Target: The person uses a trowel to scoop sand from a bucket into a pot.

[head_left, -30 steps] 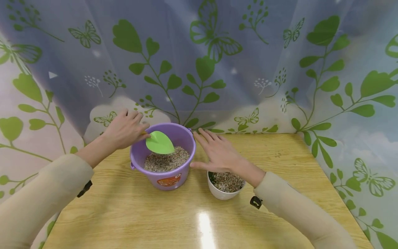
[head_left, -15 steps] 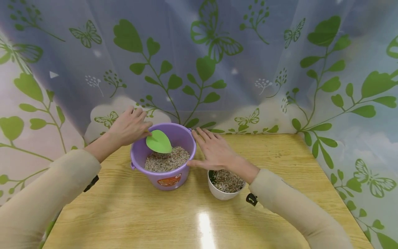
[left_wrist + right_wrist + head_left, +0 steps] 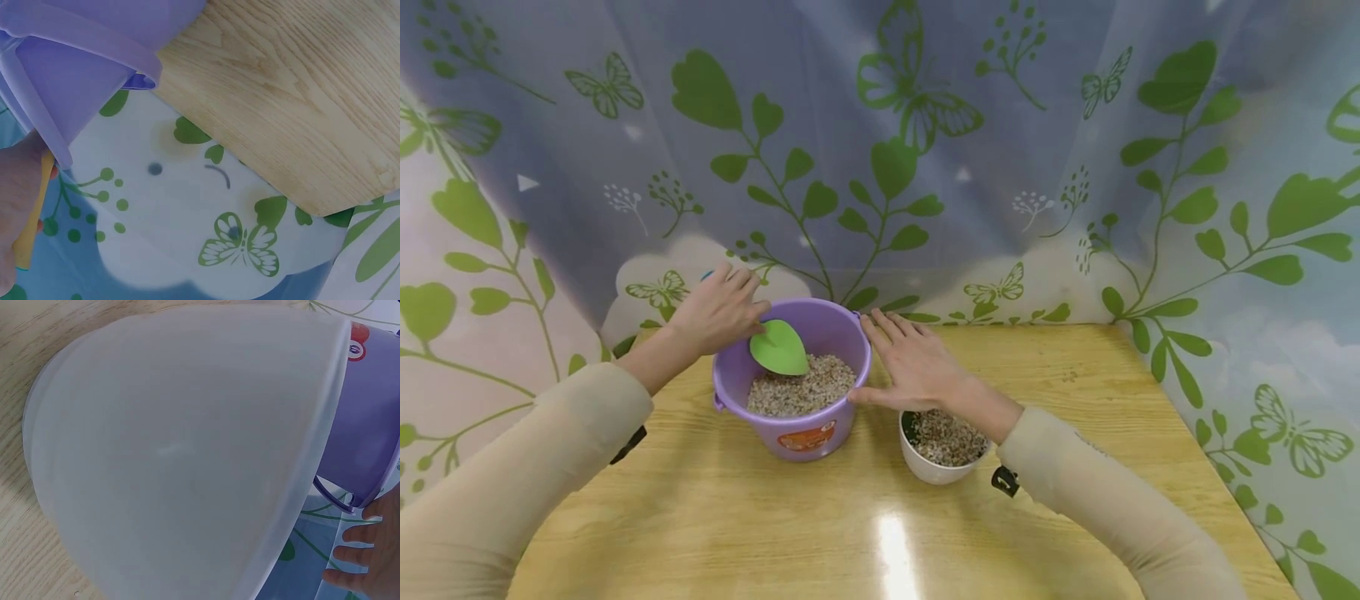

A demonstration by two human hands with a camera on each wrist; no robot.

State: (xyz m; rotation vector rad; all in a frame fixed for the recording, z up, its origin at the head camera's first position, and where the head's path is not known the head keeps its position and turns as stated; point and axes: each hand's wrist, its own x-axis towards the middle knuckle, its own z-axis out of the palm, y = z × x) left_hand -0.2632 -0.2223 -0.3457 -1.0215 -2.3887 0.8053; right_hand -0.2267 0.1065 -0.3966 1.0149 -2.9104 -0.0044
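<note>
A purple bucket (image 3: 762, 428) in the head view holds a layer of pale, gravel-like grains (image 3: 801, 392). My left hand (image 3: 718, 315) grips a small trowel (image 3: 779, 348) above its left rim. The leaf-shaped green blade points down inside, its tip at the grains. In the left wrist view the trowel's yellow handle (image 3: 34, 215) shows between the fingers. With fingers straight, my right hand (image 3: 917, 360) rests against the bucket's right rim. Below that hand stands a white bowl (image 3: 934, 472) filled with similar grains; its side fills most of the right wrist view.
Both containers stand on a wooden table (image 3: 820, 533), whose back edge lies just behind the bucket. A curtain (image 3: 1000, 208) printed with leaves and butterflies hangs behind and at both sides. The bucket's handle (image 3: 37, 103) hangs down on its outside.
My left hand has shifted slightly right and the trowel blade has tilted more steeply downward into the bucket. My right hand has moved a little left, against the rim.
</note>
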